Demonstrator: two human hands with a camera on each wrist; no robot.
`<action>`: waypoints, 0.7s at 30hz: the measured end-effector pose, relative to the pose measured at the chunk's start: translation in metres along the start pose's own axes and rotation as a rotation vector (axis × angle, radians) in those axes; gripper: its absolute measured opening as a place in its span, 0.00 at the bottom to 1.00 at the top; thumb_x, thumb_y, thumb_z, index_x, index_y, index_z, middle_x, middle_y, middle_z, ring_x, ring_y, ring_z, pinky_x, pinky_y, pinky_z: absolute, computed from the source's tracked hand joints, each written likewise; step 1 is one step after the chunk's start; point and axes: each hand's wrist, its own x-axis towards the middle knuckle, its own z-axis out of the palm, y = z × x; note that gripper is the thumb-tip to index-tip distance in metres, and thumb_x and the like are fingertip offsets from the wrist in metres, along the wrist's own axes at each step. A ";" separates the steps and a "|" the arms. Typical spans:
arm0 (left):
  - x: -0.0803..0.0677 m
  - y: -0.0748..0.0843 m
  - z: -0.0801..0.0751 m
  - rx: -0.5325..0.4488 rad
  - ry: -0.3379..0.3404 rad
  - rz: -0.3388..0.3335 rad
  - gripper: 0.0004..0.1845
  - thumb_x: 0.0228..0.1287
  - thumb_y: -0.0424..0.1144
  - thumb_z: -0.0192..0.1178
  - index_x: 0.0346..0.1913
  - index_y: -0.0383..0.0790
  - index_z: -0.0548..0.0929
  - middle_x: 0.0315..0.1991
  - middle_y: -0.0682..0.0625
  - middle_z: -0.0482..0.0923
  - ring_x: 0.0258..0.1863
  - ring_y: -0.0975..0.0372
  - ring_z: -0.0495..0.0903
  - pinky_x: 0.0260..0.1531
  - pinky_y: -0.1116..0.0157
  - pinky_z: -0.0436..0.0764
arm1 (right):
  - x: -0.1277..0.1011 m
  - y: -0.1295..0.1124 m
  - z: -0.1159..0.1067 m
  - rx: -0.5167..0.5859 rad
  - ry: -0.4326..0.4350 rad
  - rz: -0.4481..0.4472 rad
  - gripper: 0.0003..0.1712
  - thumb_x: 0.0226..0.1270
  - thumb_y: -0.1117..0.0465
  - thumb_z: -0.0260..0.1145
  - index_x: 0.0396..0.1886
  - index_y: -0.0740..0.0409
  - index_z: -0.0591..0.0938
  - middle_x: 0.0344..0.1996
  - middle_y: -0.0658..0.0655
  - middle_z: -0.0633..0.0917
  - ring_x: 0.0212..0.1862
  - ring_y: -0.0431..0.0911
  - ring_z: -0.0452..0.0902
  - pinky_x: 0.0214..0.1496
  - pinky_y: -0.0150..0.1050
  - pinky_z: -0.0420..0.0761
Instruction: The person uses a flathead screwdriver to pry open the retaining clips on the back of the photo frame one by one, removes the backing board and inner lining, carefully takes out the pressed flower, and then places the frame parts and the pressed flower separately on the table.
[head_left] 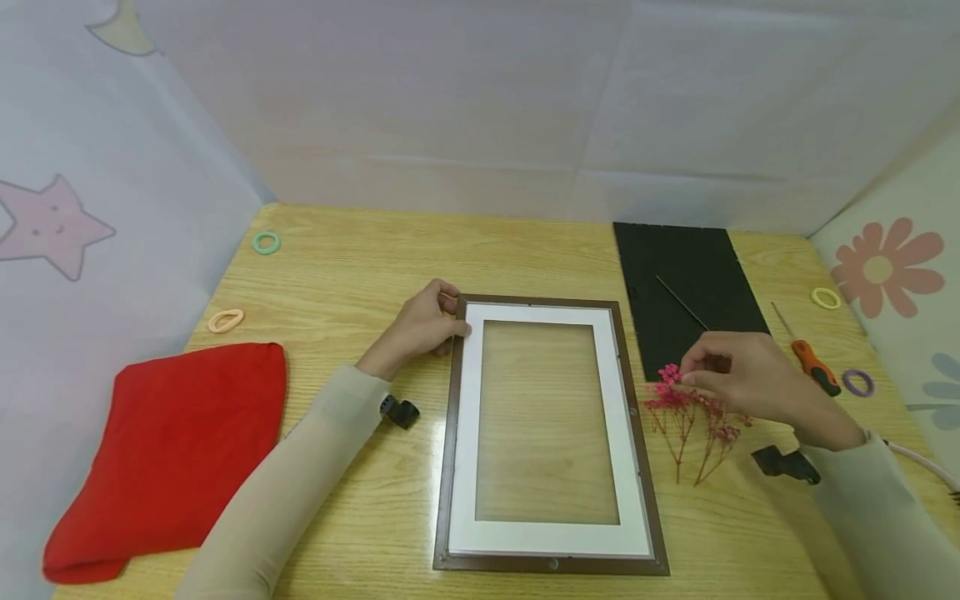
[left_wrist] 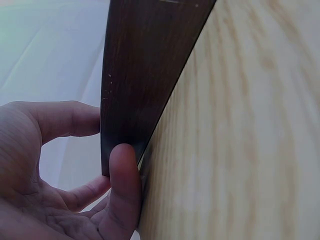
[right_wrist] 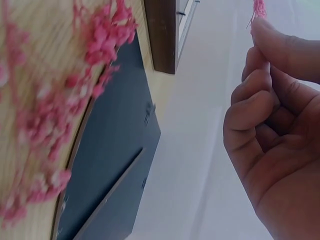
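Observation:
A brown picture frame [head_left: 525, 564] with a white mat [head_left: 618, 417] lies face up on the wooden table. My left hand [head_left: 423, 325] grips its upper left corner, thumb over the mat; in the left wrist view, fingers lie against the frame's dark side [left_wrist: 145, 65]. At the frame's right, my right hand [head_left: 742, 375] pinches a small pink flower sprig [right_wrist: 259, 7] between thumb and forefinger, the other fingers curled inward. Below that hand, pink dried flowers [head_left: 726, 433] with thin stems lie on the table, partly hidden by it.
A black backing board [head_left: 675, 250] lies behind the flowers, a thin rod-like strip [head_left: 681, 302] across it. Further right are an orange-and-black screwdriver [head_left: 813, 367], a purple ring [head_left: 858, 393] and a yellow ring [head_left: 826, 289]. Red folded cloth [head_left: 187, 450], orange ring [head_left: 226, 329] and green ring [head_left: 266, 251] sit left.

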 end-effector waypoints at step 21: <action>0.000 0.000 0.001 -0.035 -0.003 -0.005 0.33 0.61 0.39 0.67 0.68 0.46 0.66 0.60 0.47 0.69 0.22 0.59 0.74 0.24 0.65 0.81 | -0.050 0.035 -0.022 -0.075 0.035 0.156 0.11 0.60 0.63 0.76 0.29 0.41 0.84 0.25 0.38 0.81 0.28 0.28 0.73 0.29 0.21 0.73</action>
